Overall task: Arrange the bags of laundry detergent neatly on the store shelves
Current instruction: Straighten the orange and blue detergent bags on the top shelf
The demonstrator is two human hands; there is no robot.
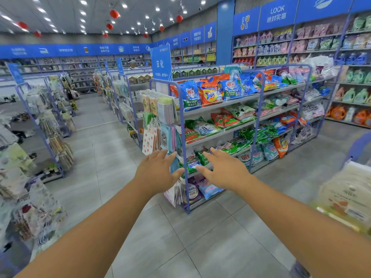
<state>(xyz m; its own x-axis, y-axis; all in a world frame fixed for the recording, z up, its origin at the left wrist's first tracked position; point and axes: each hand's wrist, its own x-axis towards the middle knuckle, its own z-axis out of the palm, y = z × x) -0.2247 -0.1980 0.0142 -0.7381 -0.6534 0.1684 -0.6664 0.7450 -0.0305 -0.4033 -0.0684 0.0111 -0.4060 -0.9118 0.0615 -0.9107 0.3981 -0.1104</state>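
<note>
A blue-framed shelf unit [181, 109] stands ahead, its tiers loaded with bags of laundry detergent. On the top tier a blue bag [189, 95] and an orange bag [209, 93] stand upright, with more bags leaning behind them. Lower tiers hold green, red and white bags [202, 127] lying flat or slumped. My left hand [158, 171] and my right hand [222, 169] are stretched forward in the air, fingers straight and spread, holding nothing. Both hover short of the shelf's near corner.
Hanging goods [158, 125] cover the shelf's end panel. Other racks [50, 125] line the left side of a grey tiled aisle [180, 237]. Wall shelving [351, 87] with bottles and bags runs along the right. A pale package [345, 197] sits at the right edge.
</note>
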